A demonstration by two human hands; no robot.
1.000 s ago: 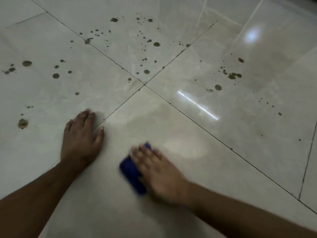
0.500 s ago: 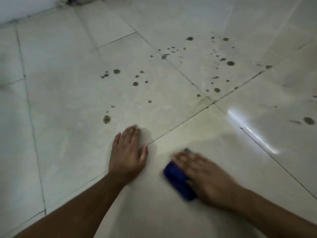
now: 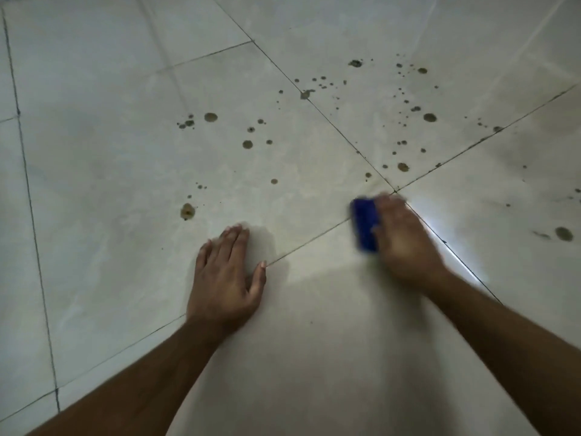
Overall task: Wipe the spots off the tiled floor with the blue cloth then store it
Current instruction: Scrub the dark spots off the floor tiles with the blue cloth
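Floor: tiled floor, many dark spots in upper centre.
Left hand: flat, fingers straight, supporting the body.
Right hand: presses blue cloth, blurred; grip unclear.

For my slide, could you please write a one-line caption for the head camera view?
Right hand presses a blue cloth near the tile joint, left hand flat on the spotted floor.

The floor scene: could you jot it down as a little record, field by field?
Setting: pale tiled floor with dark grout lines
Left hand: flat on the tile, fingers straight
Right hand: on the blue cloth, blurred by motion
Cloth position: near the tile corner junction
Spots: many brown ones left, beyond both hands
Stored: not yet
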